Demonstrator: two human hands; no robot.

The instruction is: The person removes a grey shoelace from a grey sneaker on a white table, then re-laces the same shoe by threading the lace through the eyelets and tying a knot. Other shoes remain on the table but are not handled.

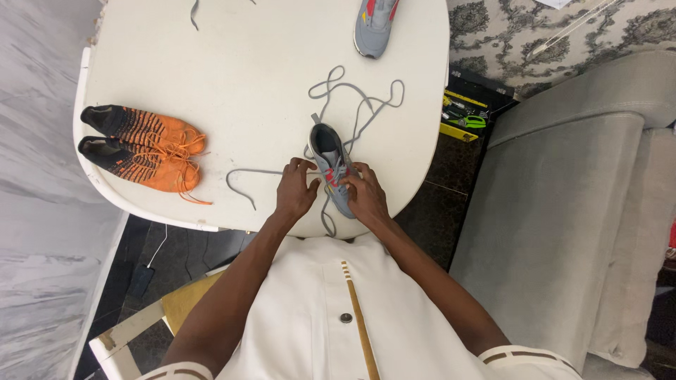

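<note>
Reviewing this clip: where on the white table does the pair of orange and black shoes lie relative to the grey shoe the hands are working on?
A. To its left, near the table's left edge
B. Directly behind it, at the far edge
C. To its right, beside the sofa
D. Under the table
A. The orange and black shoes lie side by side near the left rim of the white table, left of the grey shoe that the left hand and right hand touch.

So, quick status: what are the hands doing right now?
Left hand and right hand both on the grey shoe, at its lace. Orange shoes off to the left, second grey shoe far side. Nothing blocking.
</note>
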